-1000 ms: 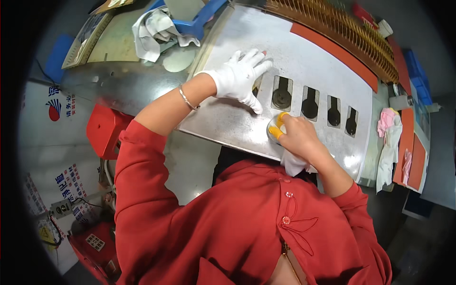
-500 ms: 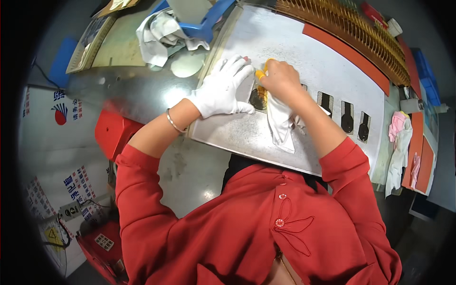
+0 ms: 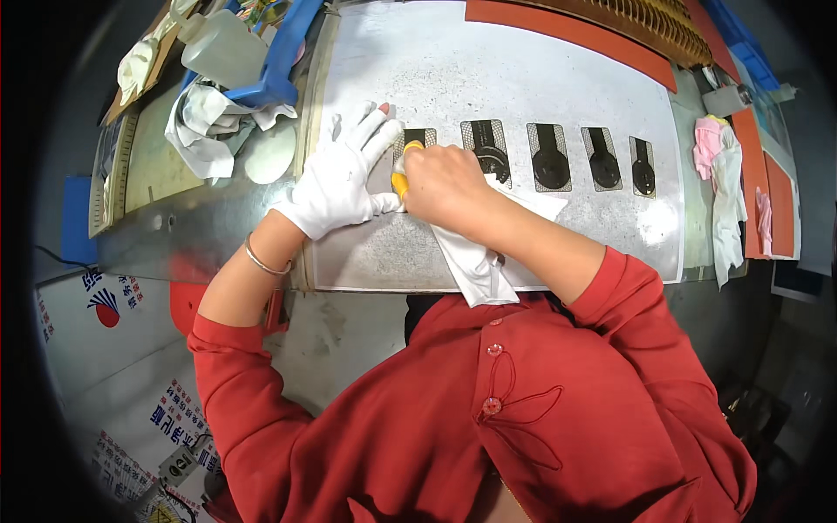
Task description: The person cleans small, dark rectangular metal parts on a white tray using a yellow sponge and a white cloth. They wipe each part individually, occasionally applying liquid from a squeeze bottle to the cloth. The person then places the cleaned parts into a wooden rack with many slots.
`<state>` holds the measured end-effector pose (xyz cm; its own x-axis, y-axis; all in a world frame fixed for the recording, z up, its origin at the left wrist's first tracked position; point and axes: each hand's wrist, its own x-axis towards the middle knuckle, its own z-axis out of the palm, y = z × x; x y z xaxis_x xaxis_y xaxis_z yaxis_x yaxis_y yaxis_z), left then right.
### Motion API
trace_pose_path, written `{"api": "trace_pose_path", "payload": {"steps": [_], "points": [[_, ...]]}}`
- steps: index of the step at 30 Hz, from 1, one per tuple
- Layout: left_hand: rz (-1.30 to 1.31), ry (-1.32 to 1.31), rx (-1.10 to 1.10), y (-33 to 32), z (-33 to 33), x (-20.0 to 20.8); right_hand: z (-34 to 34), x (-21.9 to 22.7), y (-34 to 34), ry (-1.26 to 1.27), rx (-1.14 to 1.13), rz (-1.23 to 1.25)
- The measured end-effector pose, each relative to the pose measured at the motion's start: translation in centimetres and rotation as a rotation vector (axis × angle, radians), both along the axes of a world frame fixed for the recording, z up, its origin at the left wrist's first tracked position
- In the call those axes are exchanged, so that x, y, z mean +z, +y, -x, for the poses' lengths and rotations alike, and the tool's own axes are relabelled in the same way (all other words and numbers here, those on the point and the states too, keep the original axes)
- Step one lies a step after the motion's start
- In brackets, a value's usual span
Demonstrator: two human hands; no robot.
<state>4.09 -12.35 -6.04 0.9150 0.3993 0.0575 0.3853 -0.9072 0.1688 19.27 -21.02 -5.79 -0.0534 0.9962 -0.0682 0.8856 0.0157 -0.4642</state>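
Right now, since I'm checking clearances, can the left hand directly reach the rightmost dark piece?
Probably not: the right hand lies between the left hand and the rightmost dark piece.

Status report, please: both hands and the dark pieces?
Left hand open beside leftmost dark piece. Right hand gripping white cloth, partly covering that piece. Three rightmost pieces unobstructed.

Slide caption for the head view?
White-gloved left hand spread beside leftmost black piece; right hand, holding white cloth, partly covers it.

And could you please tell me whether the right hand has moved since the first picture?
Yes: judged against the row of dark pieces, the right hand has moved left and forward, now at the leftmost piece.
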Motion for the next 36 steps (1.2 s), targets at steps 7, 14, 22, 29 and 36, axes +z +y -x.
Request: {"api": "trace_pose_path", "payload": {"steps": [7, 14, 22, 29, 36], "points": [[0.046, 0.197, -0.022, 0.2, -0.4, 2.0, 0.9, -0.5, -3.5, 0.066, 0.073, -0.072], [0.128, -0.05, 0.048, -1.4, -1.8, 2.3, -2.7, 3.1, -9.0, 0.263, 0.307, 0.235], [0.271, -0.059, 0.192, -3.2, -3.6, 3.6, -11.6, 3.0, -17.1, 0.64, -0.373, 0.162], [0.107, 0.021, 0.215, -5.0, -3.9, 4.9, -19.8, 2.0, -21.4, 0.809, -0.624, -0.019], [-0.046, -0.112, 0.253, 1.3, -11.4, 11.7, -27.9, -1.8, -26.7, 0.97, -0.992, -0.536]]}}
